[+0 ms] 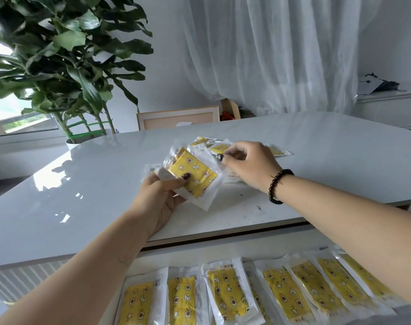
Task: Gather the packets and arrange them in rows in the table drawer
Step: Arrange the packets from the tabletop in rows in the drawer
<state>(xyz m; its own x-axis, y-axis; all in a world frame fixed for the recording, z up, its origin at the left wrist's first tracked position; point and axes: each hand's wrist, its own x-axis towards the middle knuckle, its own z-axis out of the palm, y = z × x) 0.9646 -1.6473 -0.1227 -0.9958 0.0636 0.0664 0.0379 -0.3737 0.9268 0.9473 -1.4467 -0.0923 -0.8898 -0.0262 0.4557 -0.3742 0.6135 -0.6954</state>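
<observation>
Glossy white table, leafy plant behind

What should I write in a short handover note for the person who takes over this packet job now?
Left hand holds a small stack of packets above the table.
Right hand pinches the edge of a loose packet in the pile on the table.
Done: one row of packets lies in the open drawer.
Left: gather the loose ones and lay them in rows.
</observation>
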